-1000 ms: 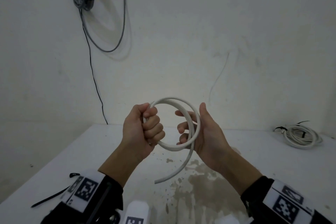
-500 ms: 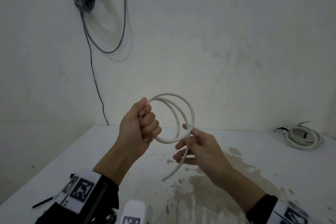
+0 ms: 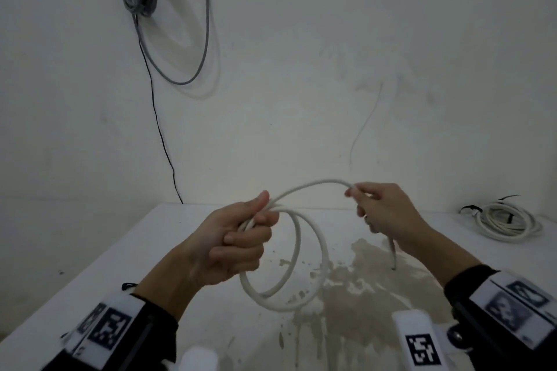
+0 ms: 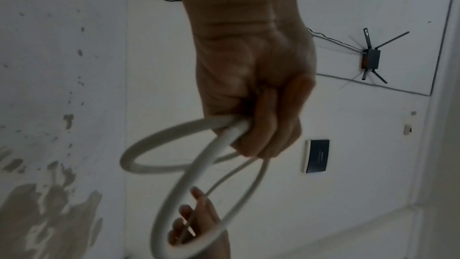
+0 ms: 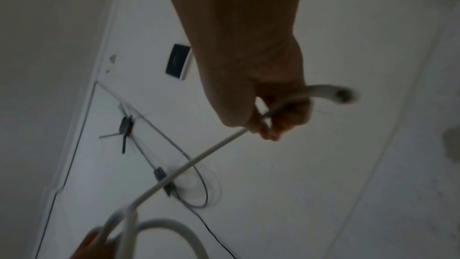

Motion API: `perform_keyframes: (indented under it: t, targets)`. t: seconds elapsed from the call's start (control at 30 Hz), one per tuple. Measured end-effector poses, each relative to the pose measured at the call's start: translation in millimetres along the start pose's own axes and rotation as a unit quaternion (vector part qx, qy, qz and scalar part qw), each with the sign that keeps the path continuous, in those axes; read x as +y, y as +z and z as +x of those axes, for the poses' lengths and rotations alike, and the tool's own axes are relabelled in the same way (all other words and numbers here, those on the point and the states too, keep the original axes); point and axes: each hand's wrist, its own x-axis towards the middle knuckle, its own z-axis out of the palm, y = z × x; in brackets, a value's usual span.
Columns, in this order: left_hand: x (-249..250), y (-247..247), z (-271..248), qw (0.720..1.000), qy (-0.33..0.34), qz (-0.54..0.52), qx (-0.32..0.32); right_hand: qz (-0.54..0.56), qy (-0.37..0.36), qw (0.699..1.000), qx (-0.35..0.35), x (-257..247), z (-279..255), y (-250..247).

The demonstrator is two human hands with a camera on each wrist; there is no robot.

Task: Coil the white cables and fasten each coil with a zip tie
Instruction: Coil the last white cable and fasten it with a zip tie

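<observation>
I am midway through coiling: my left hand point(image 3: 238, 245) is closed in a fist around the gathered turns of the white cable point(image 3: 313, 253), thumb pressed on top, and two loops hang below it above the stained desk point(image 3: 126, 250). My right hand point(image 3: 384, 211) has its fingers point(image 3: 351, 191) pinched on the free length, held out to the right and level with the left. The cable arcs between the two hands, and its loose end point(image 3: 391, 253) hangs down behind my right palm. In the right wrist view that cut end pokes out past my curled fingers.

Only a short tail looks left, so I judge this to be the last turn. The next move calls for sweeping the right hand back toward the left and laying the arc in beside the other loops at matching size, with the left fist loosening just enough to take it. After that I need a zip tie. A finished coil point(image 3: 509, 221) lies at the desk's far right.
</observation>
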Motion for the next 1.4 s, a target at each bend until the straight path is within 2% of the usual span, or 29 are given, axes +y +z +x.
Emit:
perform_keyframes:
  t: [0.03,0.07,0.1,0.17,0.2,0.23,0.3,0.37,0.47,0.6,0.73,0.8,0.93,1.07,1.23,1.3,1.37,1.4]
  targets:
    - [0.5,-0.9,0.9,0.999,0.001,0.015,0.03,-0.079,0.012,0.996,-0.046,-0.6,-2.2,1.2]
    - [0.0,-1.9,1.5,0.998,-0.001,0.037,0.059,-0.144,-0.006,0.988,-0.064,-1.9,-5.9,2.8]
    - [-1.3,-2.5,2.9,0.995,-0.008,0.059,0.078,-0.157,-0.051,0.984,-0.062,-6.9,-12.6,4.4]
    - [-4.2,-0.2,6.8,0.991,-0.027,0.094,0.092,-0.088,-0.183,0.977,-0.07,-24.6,-30.2,8.5]
    - [-5.3,1.2,8.6,0.99,-0.039,0.104,0.092,-0.052,-0.231,0.965,-0.11,-32.5,-36.7,11.0]
    - [-5.8,2.1,9.9,0.989,-0.049,0.108,0.084,-0.019,-0.249,0.953,-0.169,-39.2,-41.7,13.8]
    - [-3.8,3.9,10.1,0.991,-0.066,0.11,0.043,0.068,-0.218,0.93,-0.288,-48.3,-46.0,15.9]
    - [0.2,4.9,9.4,0.991,-0.071,0.112,0.006,0.124,-0.177,0.916,-0.337,-56.1,-43.5,13.8]
    - [4.8,6.8,9.5,0.992,-0.063,0.112,-0.009,0.145,-0.136,0.923,-0.331,-63.4,-38.2,12.8]
    - [4.4,7.1,11.5,0.99,-0.063,0.123,0.0,0.138,-0.096,0.915,-0.368,-67.8,-30.8,11.6]
    - [3.5,5.8,11.0,0.989,-0.082,0.124,0.008,0.088,-0.136,0.921,-0.353,-73.7,-30.9,10.9]
    - [3.8,6.1,9.9,0.991,-0.076,0.111,0.003,0.098,-0.139,0.921,-0.35,-75.4,-29.6,10.9]
    - [8.1,9.9,6.1,0.998,-0.026,0.03,-0.04,0.141,-0.041,0.907,-0.396,-63.4,-25.8,10.3]
    - [8.9,10.4,6.0,0.998,-0.014,0.049,-0.022,0.22,-0.003,0.896,-0.387,-58.1,-24.2,8.3]
    - [-0.1,12.5,11.8,0.997,0.012,0.077,0.024,0.136,-0.056,0.928,-0.341,-66.3,-22.9,6.8]
    - [1.1,17.3,13.0,0.99,0.049,0.095,0.09,0.165,-0.047,0.919,-0.356,-65.1,-24.6,6.1]
    - [2.3,20.6,14.2,0.972,0.092,0.122,0.179,0.185,-0.032,0.905,-0.382,-63.3,-27.9,6.1]
    - [1.8,22.0,14.9,0.96,0.115,0.135,0.216,0.166,-0.042,0.913,-0.371,-62.5,-30.9,8.1]
